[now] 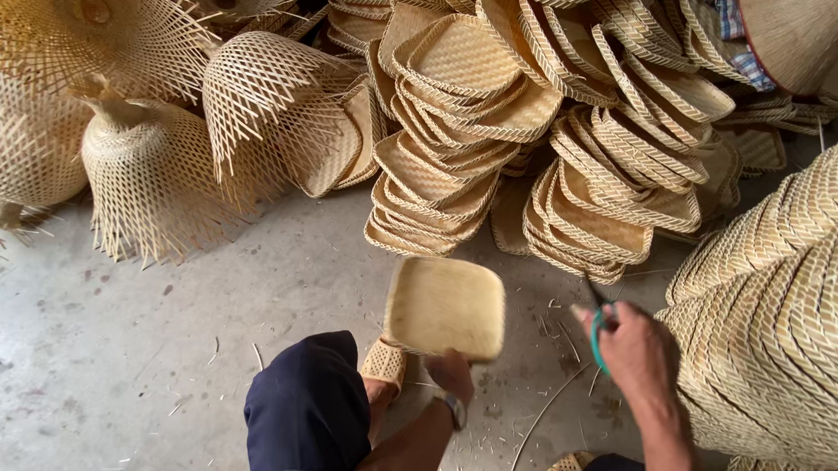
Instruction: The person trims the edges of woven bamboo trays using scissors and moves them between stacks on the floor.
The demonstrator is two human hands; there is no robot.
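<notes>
A seated person's left hand point(449, 370) grips a small woven tray point(445, 306) from beneath, raised over the concrete floor point(86, 360). The right hand point(632, 349) clasps green-handled scissors point(598, 322), blades pointing up, near the tray's edge. Stacks of finished trays point(466, 121) stand behind.

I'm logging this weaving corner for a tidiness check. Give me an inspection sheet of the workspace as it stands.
Surface: grey concrete floor, strewn with thin bamboo slivers.
Job's things: square woven tray, blurred; green-handled scissors.
Clutter: stacks of woven trays; open-weave baskets; tall stacked pile.
Hands: left hand holds the tray from below; right hand grips the scissors.
Cables: nothing seen.
Surroundings: checked cloth at top right.
</notes>
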